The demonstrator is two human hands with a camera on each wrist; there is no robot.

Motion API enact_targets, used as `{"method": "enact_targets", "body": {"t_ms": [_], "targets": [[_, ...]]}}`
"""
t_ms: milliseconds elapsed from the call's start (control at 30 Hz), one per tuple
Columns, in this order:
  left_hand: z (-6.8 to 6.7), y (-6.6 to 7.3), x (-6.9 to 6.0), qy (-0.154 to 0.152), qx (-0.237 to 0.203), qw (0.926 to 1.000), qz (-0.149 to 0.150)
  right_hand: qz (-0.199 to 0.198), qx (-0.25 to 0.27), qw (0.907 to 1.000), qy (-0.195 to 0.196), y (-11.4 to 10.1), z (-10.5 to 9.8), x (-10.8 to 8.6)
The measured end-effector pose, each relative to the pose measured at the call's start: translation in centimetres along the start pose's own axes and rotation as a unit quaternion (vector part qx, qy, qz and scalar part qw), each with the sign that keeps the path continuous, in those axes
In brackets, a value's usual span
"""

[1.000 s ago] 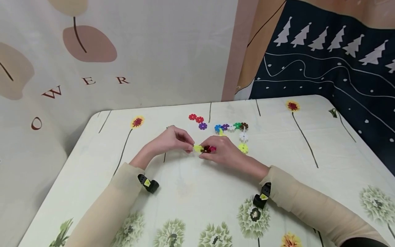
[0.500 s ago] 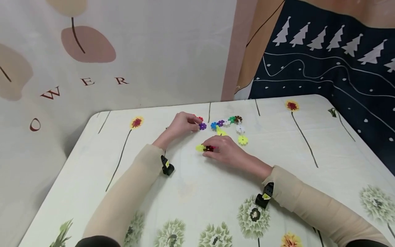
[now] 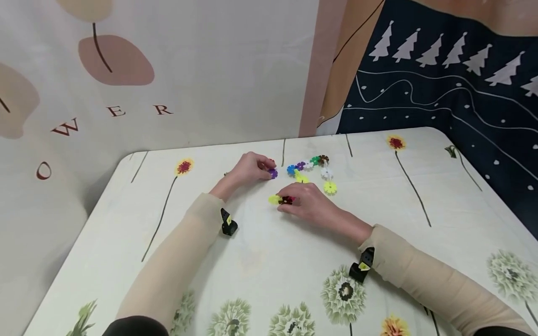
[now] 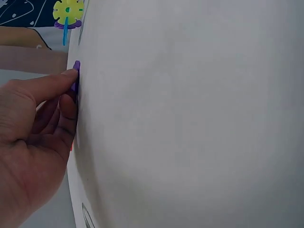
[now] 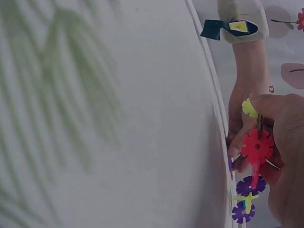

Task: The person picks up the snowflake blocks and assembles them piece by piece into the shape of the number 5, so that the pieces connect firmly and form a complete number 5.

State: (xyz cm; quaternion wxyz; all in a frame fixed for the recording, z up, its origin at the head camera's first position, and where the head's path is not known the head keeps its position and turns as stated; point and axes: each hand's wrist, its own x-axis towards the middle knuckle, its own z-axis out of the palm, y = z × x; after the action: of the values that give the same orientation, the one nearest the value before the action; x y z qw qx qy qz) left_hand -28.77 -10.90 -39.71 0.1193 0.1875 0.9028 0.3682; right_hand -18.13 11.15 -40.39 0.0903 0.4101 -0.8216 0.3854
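Note:
My left hand (image 3: 249,169) pinches a purple notched plastic disc (image 3: 273,173) at the back of the table; the left wrist view shows that disc (image 4: 76,78) edge-on between thumb and fingers. Lower right, my right hand (image 3: 308,200) holds a short string of joined discs: a yellow disc (image 3: 274,199), a dark brown disc (image 3: 287,200) and a pinkish-red disc (image 5: 257,146), partly covered by the fingers. Red discs behind the left hand are almost wholly hidden.
Behind the right hand lies a bent chain of linked discs, running from a blue disc (image 3: 291,170) past a brown one (image 3: 323,159) to a yellow one (image 3: 329,187). A flower-printed cloth (image 3: 252,280) covers the table. Curtains hang along its back and right edges.
My left hand has left the yellow disc in the right hand, moved back and right, and taken hold of the purple disc. The linked chain has shifted slightly away.

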Motion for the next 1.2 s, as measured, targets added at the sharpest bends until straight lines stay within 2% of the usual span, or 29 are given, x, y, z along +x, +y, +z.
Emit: {"method": "enact_targets", "body": {"t_ms": [200,333,467,600,900,1200], "targets": [[-0.5,-0.7,-1.5,-0.023,-0.011,0.9994,-0.022,0.003,0.003,1.0000,-0.003,0.0,-0.1,0.0],[-0.9,-1.2,-2.6,-0.035,-0.024,0.9988,-0.023,0.013,0.008,0.9999,-0.004,0.0,-0.1,0.0],[-1.3,-1.7,-3.7,-0.039,-0.030,0.9986,-0.021,0.024,0.011,0.9996,-0.005,0.0,0.0,0.0],[-1.6,-2.3,-4.6,-0.044,-0.056,0.9968,-0.038,0.029,0.004,0.9996,-0.001,-0.1,0.0,-0.1],[-1.7,-2.3,-6.5,-0.065,-0.137,0.9870,-0.055,0.040,-0.023,0.9988,0.014,-0.5,0.3,0.0],[-1.5,-1.0,-7.8,-0.077,-0.222,0.9703,-0.058,0.053,-0.031,0.9979,0.018,-0.6,0.6,0.5]]}}
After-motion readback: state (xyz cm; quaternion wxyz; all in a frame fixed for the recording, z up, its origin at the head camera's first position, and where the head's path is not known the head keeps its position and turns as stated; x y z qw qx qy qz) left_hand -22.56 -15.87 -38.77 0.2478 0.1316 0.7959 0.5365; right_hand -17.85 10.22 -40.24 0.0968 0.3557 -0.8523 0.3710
